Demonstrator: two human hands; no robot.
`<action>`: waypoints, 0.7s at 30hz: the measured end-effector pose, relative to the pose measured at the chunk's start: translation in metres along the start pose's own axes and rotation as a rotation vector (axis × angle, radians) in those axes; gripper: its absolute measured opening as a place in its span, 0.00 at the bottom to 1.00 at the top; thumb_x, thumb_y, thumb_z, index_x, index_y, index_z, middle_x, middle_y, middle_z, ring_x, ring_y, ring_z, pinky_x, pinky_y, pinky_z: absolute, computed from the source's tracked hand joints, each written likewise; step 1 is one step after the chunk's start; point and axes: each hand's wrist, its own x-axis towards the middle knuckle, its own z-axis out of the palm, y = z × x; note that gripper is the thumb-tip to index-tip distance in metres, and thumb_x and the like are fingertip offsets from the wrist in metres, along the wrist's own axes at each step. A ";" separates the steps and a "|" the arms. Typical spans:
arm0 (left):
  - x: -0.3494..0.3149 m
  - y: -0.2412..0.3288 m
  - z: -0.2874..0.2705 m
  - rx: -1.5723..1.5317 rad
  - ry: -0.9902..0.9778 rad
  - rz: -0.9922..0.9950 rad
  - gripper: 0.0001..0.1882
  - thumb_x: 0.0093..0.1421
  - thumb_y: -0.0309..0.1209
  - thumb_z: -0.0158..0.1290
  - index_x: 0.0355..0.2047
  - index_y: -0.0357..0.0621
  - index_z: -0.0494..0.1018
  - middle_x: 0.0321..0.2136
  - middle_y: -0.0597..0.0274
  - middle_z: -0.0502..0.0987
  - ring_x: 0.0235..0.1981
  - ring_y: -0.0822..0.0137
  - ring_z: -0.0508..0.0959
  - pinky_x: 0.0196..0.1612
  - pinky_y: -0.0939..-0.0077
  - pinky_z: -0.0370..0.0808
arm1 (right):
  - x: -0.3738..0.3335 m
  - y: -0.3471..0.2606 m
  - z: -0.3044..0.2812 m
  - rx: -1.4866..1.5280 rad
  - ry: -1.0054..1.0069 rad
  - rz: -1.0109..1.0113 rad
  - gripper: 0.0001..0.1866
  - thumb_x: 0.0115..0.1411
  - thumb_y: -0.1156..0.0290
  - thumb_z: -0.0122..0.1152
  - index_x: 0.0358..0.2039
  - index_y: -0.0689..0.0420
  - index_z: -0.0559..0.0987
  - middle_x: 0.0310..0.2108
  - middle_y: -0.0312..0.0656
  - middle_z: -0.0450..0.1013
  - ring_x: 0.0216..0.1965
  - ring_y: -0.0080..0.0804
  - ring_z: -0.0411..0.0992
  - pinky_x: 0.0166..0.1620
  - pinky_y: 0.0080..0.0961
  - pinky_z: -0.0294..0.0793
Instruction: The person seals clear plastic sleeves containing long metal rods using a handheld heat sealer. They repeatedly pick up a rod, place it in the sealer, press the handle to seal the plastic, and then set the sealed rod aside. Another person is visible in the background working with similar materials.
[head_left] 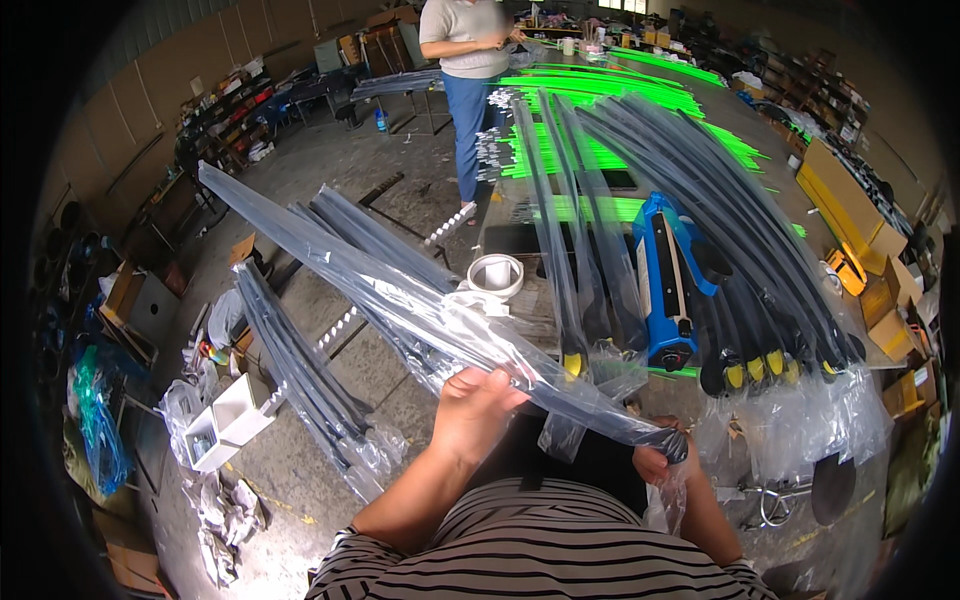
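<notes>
A long clear plastic sleeve (420, 300) with something dark and slender inside slants across in front of me, from upper left to lower right. My left hand (474, 415) is closed on its middle, thumb and fingers pinching the film. At the lower right end, my right hand (662, 462) is closed around the gathered plastic, its fingers partly hidden by the film. Beyond the sleeve, a white tape roll (496, 275) lies on the work table. To its right stands a long blue tool (664, 285) with a black strip, resembling a bag heat sealer.
Bagged dark strips (730, 200) with yellow ends cover the table's right side. Bright green rods (600, 90) lie farther back. More bagged strips (300, 370) lean at left beside a white box (230, 420). Another person (470, 60) stands across the table.
</notes>
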 end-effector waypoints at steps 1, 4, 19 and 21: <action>-0.001 -0.001 0.000 -0.015 -0.005 0.002 0.03 0.50 0.22 0.52 0.20 0.41 0.72 0.29 0.53 0.74 0.32 0.59 0.75 0.35 0.72 0.75 | 0.000 0.000 0.001 0.019 0.016 -0.004 0.16 0.52 0.65 0.43 0.24 0.70 0.67 0.06 0.38 0.57 0.04 0.25 0.55 0.08 0.22 0.57; -0.003 -0.006 -0.001 0.008 -0.060 0.016 0.01 0.50 0.22 0.52 0.23 0.40 0.72 0.30 0.53 0.74 0.33 0.60 0.75 0.35 0.73 0.75 | 0.002 -0.001 -0.003 -0.009 -0.041 0.003 0.16 0.52 0.66 0.43 0.23 0.70 0.67 0.06 0.39 0.58 0.04 0.25 0.56 0.07 0.22 0.57; 0.019 0.026 -0.008 -0.015 -0.043 0.320 0.19 0.56 0.42 0.44 0.40 0.38 0.67 0.36 0.57 0.72 0.39 0.63 0.72 0.46 0.69 0.67 | -0.003 0.010 -0.006 0.164 -0.092 -0.062 0.10 0.55 0.69 0.41 0.30 0.60 0.69 0.07 0.41 0.58 0.04 0.28 0.55 0.07 0.24 0.57; 0.019 0.026 -0.008 0.026 -0.020 0.304 0.12 0.55 0.35 0.47 0.34 0.39 0.70 0.31 0.59 0.74 0.35 0.64 0.74 0.43 0.71 0.70 | -0.001 0.009 -0.008 0.092 -0.118 -0.048 0.10 0.54 0.69 0.41 0.30 0.61 0.69 0.07 0.41 0.58 0.04 0.28 0.55 0.06 0.24 0.57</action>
